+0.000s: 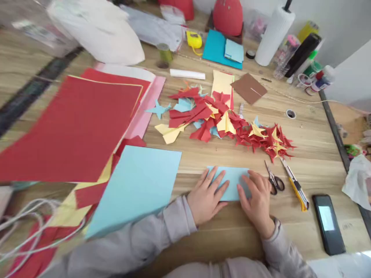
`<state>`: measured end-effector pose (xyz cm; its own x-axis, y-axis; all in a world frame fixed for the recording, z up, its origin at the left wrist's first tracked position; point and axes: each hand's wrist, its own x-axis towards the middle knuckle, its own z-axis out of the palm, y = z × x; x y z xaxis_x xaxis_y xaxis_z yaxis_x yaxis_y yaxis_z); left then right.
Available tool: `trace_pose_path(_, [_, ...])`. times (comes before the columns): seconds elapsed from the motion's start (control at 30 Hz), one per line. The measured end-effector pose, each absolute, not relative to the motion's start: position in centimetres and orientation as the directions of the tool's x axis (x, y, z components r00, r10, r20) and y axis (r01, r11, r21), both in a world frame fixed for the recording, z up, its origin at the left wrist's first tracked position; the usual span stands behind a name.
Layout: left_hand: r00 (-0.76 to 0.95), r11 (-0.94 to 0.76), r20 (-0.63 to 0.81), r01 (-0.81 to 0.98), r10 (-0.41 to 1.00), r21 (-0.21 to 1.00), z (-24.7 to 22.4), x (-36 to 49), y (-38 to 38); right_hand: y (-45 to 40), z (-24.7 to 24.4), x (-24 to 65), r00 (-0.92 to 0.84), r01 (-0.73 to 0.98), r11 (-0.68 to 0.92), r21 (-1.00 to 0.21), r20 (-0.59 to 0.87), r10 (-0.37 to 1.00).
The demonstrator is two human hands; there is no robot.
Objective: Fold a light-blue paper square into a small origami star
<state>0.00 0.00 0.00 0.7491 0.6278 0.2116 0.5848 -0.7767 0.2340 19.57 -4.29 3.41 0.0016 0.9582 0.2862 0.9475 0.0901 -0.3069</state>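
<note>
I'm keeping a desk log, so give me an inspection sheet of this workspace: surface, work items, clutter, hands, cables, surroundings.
Surface: wood-grain table, papers and tools spread across it.
Work items: light-blue paper piece, front centre; larger light-blue sheet to its left.
Clutter: pile of folded paper beyond; scissors, yellow utility knife and dark handheld device to the right.
Hands: left hand rests on the paper, fingers spread; right hand touches its right end, fingers bent.
Cables: white cords looped at lower left.
Surroundings: pale wall behind bottles; other people, nothing seen.
</note>
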Motion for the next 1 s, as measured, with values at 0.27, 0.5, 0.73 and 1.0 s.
trace_pose_path(0.27, [0.776,-0.795,0.181,0.568,0.604,0.214,1.1,0.0,0.7,-4.0,3.0,19.2,-0.057,0.942,0.144,-0.303,0.279,0.959])
trace_pose_path(0.5, [0.762,-0.775,0.151,0.602,0.629,0.190,1.8,1.0,1.2,-3.7,2.7,19.5,-0.086,0.957,0.153,-0.247,0.263,0.961])
trace_pose_path(0.73, [0.689,-0.692,0.082,0.704,0.720,0.158,3.7,3.8,1.5,-3.5,2.7,20.0,-0.121,0.966,0.171,-0.195,0.245,0.962])
trace_pose_path(1.0, [0.664,-0.676,0.128,0.721,0.736,0.149,1.4,6.4,0.4,-3.3,2.3,20.2,-0.122,0.970,0.169,-0.177,0.252,0.960])
